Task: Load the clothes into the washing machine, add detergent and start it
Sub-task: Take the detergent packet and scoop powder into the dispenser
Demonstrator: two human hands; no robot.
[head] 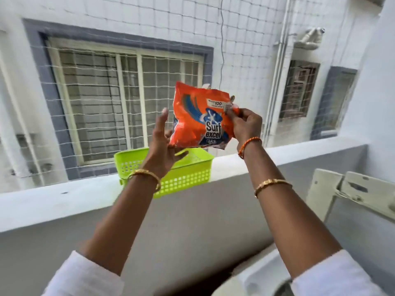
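Observation:
An orange detergent packet with blue and white print is held up in the air above the balcony wall. My right hand pinches its right edge near the top corner. My left hand is at the packet's lower left, fingers spread, its fingertips at the packet's bottom edge. The white washing machine shows only as a rim at the bottom right, below my right forearm. No clothes are in view.
A lime green perforated basket sits on the white balcony ledge behind my left wrist. A netted opening and a neighbouring building's barred window lie beyond. A cream metal bracket sticks out at right.

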